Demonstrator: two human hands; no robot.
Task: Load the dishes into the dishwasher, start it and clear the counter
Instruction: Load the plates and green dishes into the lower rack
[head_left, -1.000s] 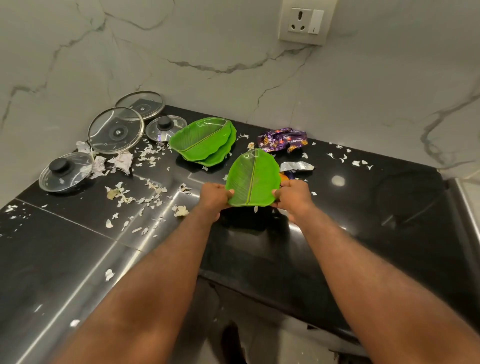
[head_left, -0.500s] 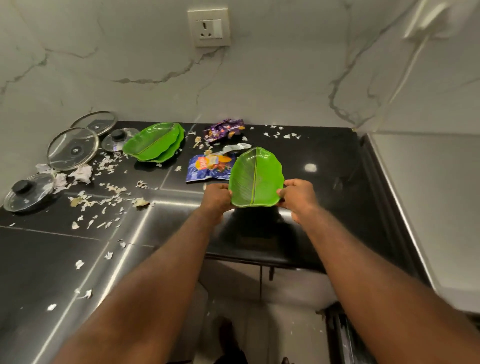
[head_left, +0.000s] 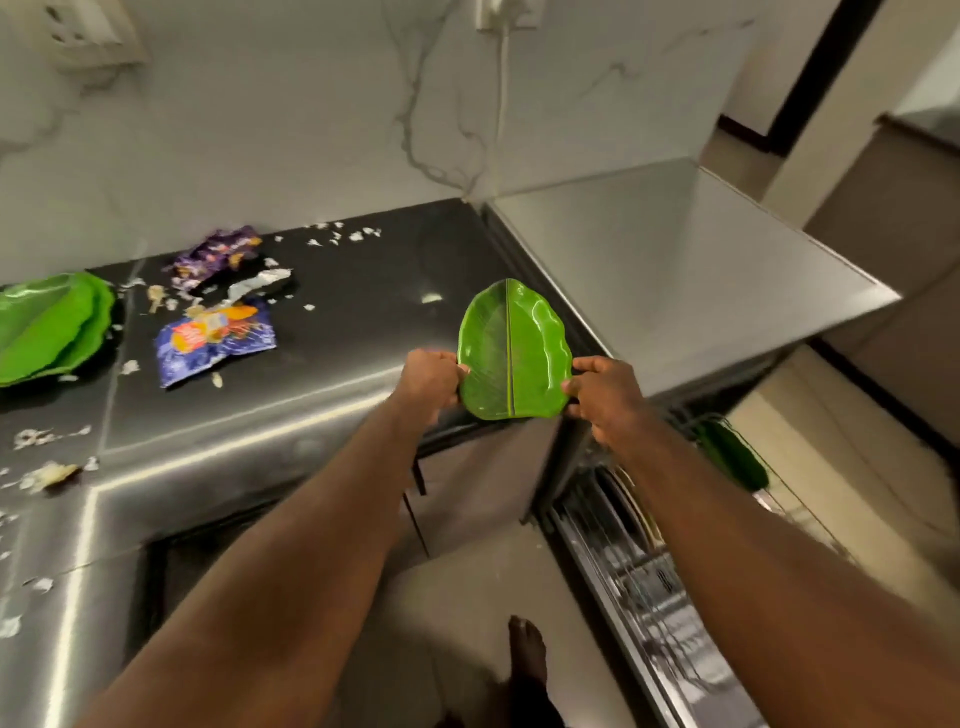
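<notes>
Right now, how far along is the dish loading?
Early. Done: a green item, likely a plate, sits in the open dishwasher. In hand: the left hand and right hand hold a leaf plate. Left: the plate stack, wrappers and scraps on the counter.

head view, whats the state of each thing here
leaf plate, held up by both hands
left hand, pinches plate's left edge
right hand, pinches plate's right edge
green plate stack, resting on counter
blue wrapper, lying flat, crumpled
purple wrapper, crumpled
dishwasher rack, pulled out, partly loaded
counter, littered with scraps
</notes>
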